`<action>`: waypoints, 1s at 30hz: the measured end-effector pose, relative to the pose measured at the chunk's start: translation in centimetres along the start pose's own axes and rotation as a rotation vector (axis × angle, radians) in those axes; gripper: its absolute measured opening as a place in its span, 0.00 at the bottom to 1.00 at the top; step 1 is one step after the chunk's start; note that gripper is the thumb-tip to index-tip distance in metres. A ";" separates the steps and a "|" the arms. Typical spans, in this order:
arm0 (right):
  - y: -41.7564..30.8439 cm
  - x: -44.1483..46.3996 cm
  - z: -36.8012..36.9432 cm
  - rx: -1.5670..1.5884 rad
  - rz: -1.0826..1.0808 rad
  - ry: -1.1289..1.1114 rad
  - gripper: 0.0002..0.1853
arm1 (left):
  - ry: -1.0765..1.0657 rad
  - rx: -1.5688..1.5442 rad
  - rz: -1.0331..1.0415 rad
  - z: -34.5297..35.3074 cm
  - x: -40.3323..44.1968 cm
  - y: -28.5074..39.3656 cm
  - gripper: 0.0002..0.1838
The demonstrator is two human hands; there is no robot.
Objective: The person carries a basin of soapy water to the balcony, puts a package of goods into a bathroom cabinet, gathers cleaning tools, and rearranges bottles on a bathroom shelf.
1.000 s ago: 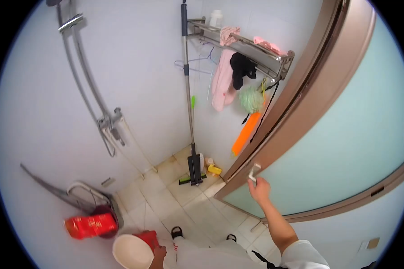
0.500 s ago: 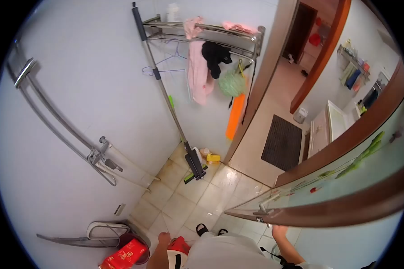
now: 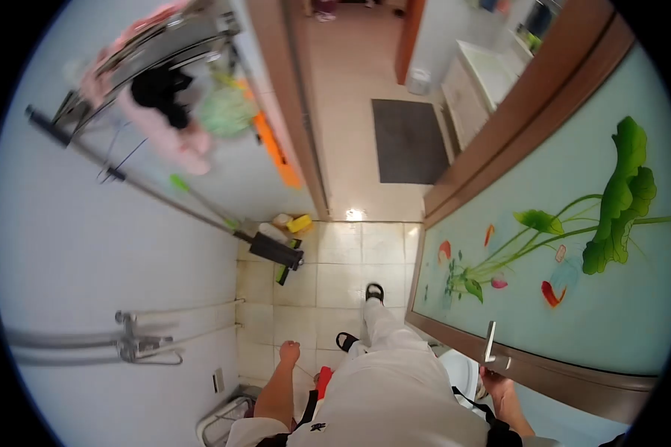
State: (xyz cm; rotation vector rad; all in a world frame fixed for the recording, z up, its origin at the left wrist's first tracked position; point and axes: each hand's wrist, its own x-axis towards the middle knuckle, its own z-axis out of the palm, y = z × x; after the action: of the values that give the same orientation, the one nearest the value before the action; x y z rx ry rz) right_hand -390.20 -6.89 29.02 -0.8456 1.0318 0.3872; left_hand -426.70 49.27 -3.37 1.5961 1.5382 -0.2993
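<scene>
Head view: the door (image 3: 529, 238) stood open, its handle (image 3: 490, 343) near the free edge. The right hand (image 3: 497, 384) was at that edge, just beside the handle; finger closure could not be determined. The left hand (image 3: 289, 352) had its fingers curled in, near the red item (image 3: 323, 381); whether they gripped anything could not be determined.

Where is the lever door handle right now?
In the head view, the lever door handle is at lower right, on the brown frame of the frosted glass door, just above the person's right hand.
</scene>
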 end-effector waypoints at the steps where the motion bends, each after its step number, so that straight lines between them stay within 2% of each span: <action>1: -0.7 0.0 -0.3 0.053 -0.030 0.050 0.18 | -0.026 -0.052 -0.039 0.4 1.6 1.4 0.22; 2: -1.3 0.3 -0.6 0.082 -0.041 0.028 0.18 | -0.060 -0.055 -0.031 0.6 3.1 2.7 0.22; 4: -2.4 0.7 -1.2 0.043 -0.005 -0.248 0.19 | -0.123 -0.070 -0.020 1.0 6.3 7.1 0.23; 8: -1.0 -1.6 2.3 0.239 -0.120 0.074 0.20 | -0.170 0.046 0.088 1.4 11.8 16.8 0.24; 11: 0.0 -1.4 3.1 0.239 -0.120 0.198 0.19 | -0.238 0.158 0.113 3.3 15.4 26.7 0.25; 14: -0.5 0.6 7.7 0.220 -0.086 0.278 0.18 | -0.297 0.261 0.183 4.8 19.2 34.0 0.25; 17: -3.1 6.5 16.0 0.151 -0.045 0.263 0.17 | -0.317 0.303 0.259 6.0 22.7 46.6 0.25; 23: -10.1 19.6 34.2 -0.074 -0.015 0.154 0.14 | -0.272 0.303 0.251 7.3 28.7 63.5 0.25; 26: -12.4 26.1 43.9 -0.168 -0.016 0.126 0.14 | -0.295 0.378 0.261 7.4 32.7 71.9 0.25; 27: -12.6 28.2 47.0 -0.189 -0.010 0.123 0.13 | -0.248 0.466 0.308 6.5 32.2 77.0 0.25; 30: -13.3 33.7 56.5 -0.237 -0.004 0.139 0.13 | -0.350 0.686 0.300 8.8 43.7 83.6 0.26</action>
State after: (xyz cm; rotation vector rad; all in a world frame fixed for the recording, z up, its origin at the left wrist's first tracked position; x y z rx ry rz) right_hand -331.90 24.88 19.23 -1.0986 1.1269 0.4585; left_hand -339.09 85.42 -4.46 2.1219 0.9478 -0.9559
